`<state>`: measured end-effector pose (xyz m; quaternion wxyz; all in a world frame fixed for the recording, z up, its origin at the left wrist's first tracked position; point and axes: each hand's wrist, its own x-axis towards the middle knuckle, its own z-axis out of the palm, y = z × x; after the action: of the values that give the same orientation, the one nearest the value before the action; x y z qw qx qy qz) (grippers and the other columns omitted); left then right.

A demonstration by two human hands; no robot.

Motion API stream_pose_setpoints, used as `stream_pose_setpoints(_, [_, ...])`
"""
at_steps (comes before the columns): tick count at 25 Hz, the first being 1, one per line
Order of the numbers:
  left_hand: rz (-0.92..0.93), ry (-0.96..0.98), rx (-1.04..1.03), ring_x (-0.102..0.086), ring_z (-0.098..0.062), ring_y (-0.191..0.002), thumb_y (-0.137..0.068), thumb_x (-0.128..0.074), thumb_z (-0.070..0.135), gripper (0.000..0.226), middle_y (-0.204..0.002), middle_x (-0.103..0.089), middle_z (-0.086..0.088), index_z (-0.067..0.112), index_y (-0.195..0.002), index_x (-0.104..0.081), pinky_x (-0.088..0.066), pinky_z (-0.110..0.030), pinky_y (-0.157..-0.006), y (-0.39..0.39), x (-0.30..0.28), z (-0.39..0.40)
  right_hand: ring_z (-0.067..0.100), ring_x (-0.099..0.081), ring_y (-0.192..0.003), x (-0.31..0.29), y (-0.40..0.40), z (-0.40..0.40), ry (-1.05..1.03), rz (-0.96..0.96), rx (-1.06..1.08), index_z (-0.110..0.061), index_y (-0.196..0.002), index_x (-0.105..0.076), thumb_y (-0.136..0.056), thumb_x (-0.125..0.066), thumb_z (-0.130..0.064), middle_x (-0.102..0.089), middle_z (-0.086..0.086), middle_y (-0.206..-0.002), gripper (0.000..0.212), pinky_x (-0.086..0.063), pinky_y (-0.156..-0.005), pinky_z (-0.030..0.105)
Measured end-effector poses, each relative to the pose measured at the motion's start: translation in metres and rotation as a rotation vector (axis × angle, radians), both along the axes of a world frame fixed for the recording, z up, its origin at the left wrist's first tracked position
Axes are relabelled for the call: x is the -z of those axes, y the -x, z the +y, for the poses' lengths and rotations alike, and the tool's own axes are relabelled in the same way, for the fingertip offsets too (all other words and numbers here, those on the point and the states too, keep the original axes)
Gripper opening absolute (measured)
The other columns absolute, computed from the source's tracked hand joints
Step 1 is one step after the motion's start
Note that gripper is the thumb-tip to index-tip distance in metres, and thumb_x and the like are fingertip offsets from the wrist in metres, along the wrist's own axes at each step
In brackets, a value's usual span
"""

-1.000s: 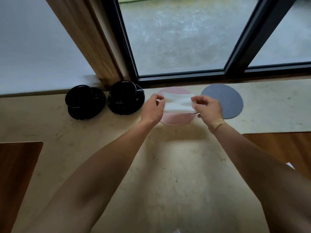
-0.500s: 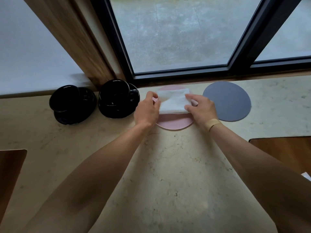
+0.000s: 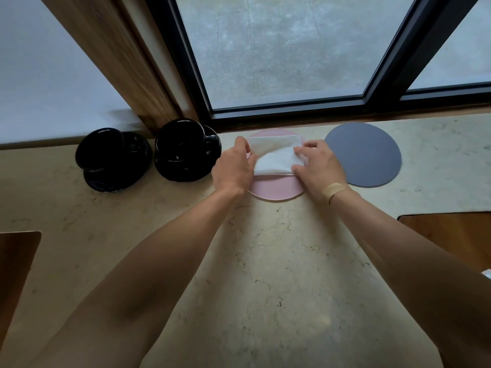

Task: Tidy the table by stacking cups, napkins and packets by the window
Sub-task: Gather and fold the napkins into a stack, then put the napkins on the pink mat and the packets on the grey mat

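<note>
The main risk here is that the white napkin point(image 3: 276, 158) springs open or slides off the pink mat point(image 3: 276, 185) once the fingers let go, since thin folded paper holds a crease poorly and the mat looks smooth; a careless lift of either hand could also drag it askew. The left hand point(image 3: 233, 168) curls its grip round the napkin's left edge, thumb and fingertips pinching it, while the right hand point(image 3: 317, 166) pinches the right edge with bent fingers, a plaster across its wrist. The napkin lies on the far half of the pink mat, close under the window frame point(image 3: 287, 107), and looks soft, creased and loosely folded in layers, its near flap lying at a slant over the rest. To the left stand two black cups point(image 3: 183, 140) on saucers, already near the window, and a sleeve-less forearm swinging back could knock them. A grey mat point(image 3: 364, 155) lies just right on the desk point(image 3: 265, 261).
</note>
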<state>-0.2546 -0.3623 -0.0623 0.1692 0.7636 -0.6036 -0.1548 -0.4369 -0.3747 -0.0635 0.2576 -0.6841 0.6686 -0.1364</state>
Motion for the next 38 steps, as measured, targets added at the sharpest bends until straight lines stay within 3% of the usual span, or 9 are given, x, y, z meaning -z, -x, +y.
stream_pose_setpoints(10, [0.085, 0.017, -0.026, -0.06, -0.023, -0.088, -0.096, -0.051, 0.035, 0.018, -0.102, -0.065, 0.001, 0.02, -0.104, -0.052, -0.051, -0.038, -0.071, -0.005, -0.001, 0.015, 0.024, -0.055, -0.117, 0.001, 0.004, 0.015, 0.114, 0.001, -0.007, -0.024, -0.136, -0.055, -0.094, -0.059, -0.028, -0.05, 0.003, -0.139, 0.042, -0.051, -0.094, 0.042])
stream_pose_setpoints(18, [0.195, 0.06, 0.008, -0.058, -0.012, -0.08, -0.094, -0.058, 0.036, 0.017, -0.087, -0.059, 0.009, 0.021, -0.103, -0.06, -0.042, -0.027, -0.066, -0.022, -0.02, 0.083, 0.022, -0.055, -0.118, -0.02, -0.002, 0.094, 0.168, -0.002, -0.01, -0.026, -0.134, -0.058, -0.094, -0.062, -0.034, -0.056, -0.001, -0.138, 0.041, -0.051, -0.094, 0.042])
stream_pose_setpoints(24, [0.239, 0.042, -0.085, -0.059, -0.011, -0.08, -0.088, -0.063, 0.034, 0.012, -0.089, -0.062, 0.009, 0.026, -0.096, -0.067, -0.044, -0.027, -0.068, -0.046, -0.029, 0.194, 0.025, -0.069, -0.095, -0.043, -0.007, 0.187, 0.197, 0.092, -0.111, -0.032, -0.121, -0.067, -0.087, -0.067, -0.047, -0.074, -0.001, -0.108, 0.037, -0.054, -0.081, 0.046])
stream_pose_setpoints(27, [0.275, 0.018, -0.109, -0.061, -0.013, -0.081, -0.086, -0.066, 0.034, 0.01, -0.09, -0.064, 0.008, 0.027, -0.093, -0.068, -0.05, -0.03, -0.073, -0.063, -0.036, 0.249, 0.023, -0.067, -0.103, -0.055, -0.008, 0.238, 0.159, 0.126, -0.159, -0.036, -0.124, -0.064, -0.09, -0.058, -0.053, -0.071, -0.004, -0.118, 0.038, -0.053, -0.086, 0.045])
stream_pose_setpoints(32, [0.296, -0.008, -0.196, -0.061, -0.013, -0.083, -0.084, -0.068, 0.035, 0.014, -0.09, -0.064, 0.008, 0.027, -0.096, -0.07, -0.045, -0.027, -0.075, -0.103, -0.038, 0.33, 0.013, -0.051, -0.127, -0.061, -0.018, 0.309, 0.004, 0.188, -0.185, -0.044, -0.135, -0.05, -0.097, -0.044, -0.054, -0.056, -0.014, -0.138, 0.04, -0.041, -0.105, 0.038])
stream_pose_setpoints(38, [0.295, -0.145, -0.308, -0.06, -0.021, -0.096, -0.081, -0.072, 0.032, 0.024, -0.098, -0.063, -0.002, 0.02, -0.102, -0.071, -0.046, -0.031, -0.085, -0.16, -0.02, 0.406, 0.016, -0.052, -0.125, -0.042, -0.018, 0.383, -0.174, 0.159, -0.116, -0.039, -0.139, -0.047, -0.098, -0.049, -0.041, -0.054, -0.007, -0.141, 0.041, -0.044, -0.101, 0.036])
